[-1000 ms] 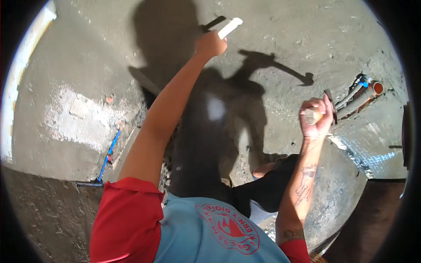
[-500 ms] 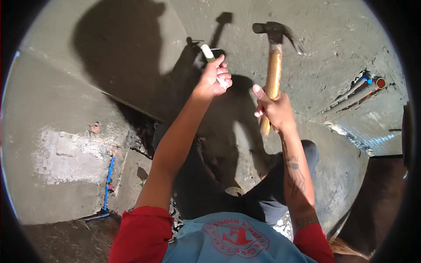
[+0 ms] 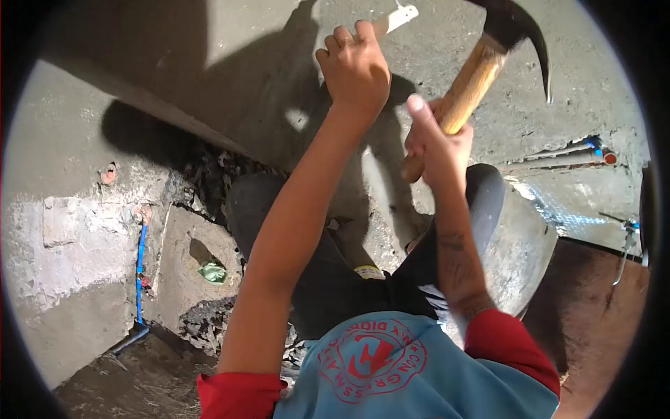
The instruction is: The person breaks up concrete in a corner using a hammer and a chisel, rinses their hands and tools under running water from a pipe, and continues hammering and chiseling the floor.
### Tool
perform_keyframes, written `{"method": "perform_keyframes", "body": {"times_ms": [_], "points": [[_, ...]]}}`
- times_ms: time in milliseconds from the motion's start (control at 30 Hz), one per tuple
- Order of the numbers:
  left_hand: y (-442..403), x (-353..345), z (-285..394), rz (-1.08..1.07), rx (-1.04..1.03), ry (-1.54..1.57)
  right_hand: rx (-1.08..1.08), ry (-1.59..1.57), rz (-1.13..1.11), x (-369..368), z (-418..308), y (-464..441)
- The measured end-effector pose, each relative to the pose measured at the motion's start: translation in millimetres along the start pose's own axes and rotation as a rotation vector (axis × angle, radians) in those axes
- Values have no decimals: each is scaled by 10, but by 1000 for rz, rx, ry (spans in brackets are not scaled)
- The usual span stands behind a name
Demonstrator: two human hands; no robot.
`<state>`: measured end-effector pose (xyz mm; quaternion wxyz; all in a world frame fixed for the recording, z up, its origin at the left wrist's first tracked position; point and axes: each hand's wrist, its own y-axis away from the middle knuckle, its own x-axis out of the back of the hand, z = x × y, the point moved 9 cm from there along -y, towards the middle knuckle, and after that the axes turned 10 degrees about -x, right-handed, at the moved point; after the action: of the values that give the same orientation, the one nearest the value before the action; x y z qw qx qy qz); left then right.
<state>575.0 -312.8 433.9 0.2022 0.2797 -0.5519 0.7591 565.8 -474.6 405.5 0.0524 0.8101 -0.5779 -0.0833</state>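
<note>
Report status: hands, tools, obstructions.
Right hand gripping hammer, head up. Left hand holding pale stick. No obstruction visible between hands.

1. To your left, a blue pipe [image 3: 141, 250] runs along the wall [image 3: 77, 279].
2. You have a crumpled green scrap [image 3: 212, 273] near dark rubble [image 3: 202, 322].
3. At your right, an orange-ended pipe [image 3: 562, 161] lies above bluish mesh [image 3: 562, 213].

Lt-blue tee [image 3: 453, 384] w/ red sleeves [image 3: 509, 342], round logo [image 3: 373, 356] (also red), dk trousers [image 3: 324, 300], tattooed R forearm [image 3: 457, 255].
</note>
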Motion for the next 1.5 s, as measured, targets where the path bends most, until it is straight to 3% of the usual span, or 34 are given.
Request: {"method": "perform_keyframes", "body": {"times_ms": [33, 100, 167, 300, 467, 600, 700, 833, 867, 1100, 1167, 1200, 1233, 1300, 1333, 1500], "points": [[-6, 66, -33, 14, 10, 1, -41, 2, 87, 3, 35, 83], [-17, 217, 12, 47, -44, -113, -56, -32, 28, -135, 178, 214], [-7, 365, 35, 64, -25, -115, 61, -98, -57, -247, 180, 272], [-14, 451, 136, 136, -63, -59, 58, -54, -120, -322, 61, 475], [-97, 531, 415, 100, -128, -110, 151, 27, -28, -102, -83, 568], [-17, 462, 553, 51, -183, -83, 134, -7, 21, 34, -34, 608], [12, 359, 621, 47, -238, -138, 6, -119, 17, 5, 70, 633], [90, 230, 782, 93, -293, -238, 129, 52, 124, 4, 100, 675], [135, 136, 831, -53, -298, -282, 221, 101, 141, 5, 57, 697], [380, -215, 890, -228, -382, -322, 97, 437, 222, 100, 222, 631], [400, -235, 783, -219, -357, -308, 314, 412, 450, 327, 223, 620], [388, -250, 712, -235, -317, -337, 304, 367, 450, 396, 233, 613], [380, -269, 637, -254, -276, -367, 174, 171, 413, 467, 373, 561], [333, -204, 555, -188, -251, -357, 125, -60, 337, 397, 317, 642], [299, -139, 523, -115, -229, -344, 117, -63, 339, 394, 344, 657], [244, -142, 375, -153, -123, -321, 116, -102, 197, 142, 402, 770]]}}
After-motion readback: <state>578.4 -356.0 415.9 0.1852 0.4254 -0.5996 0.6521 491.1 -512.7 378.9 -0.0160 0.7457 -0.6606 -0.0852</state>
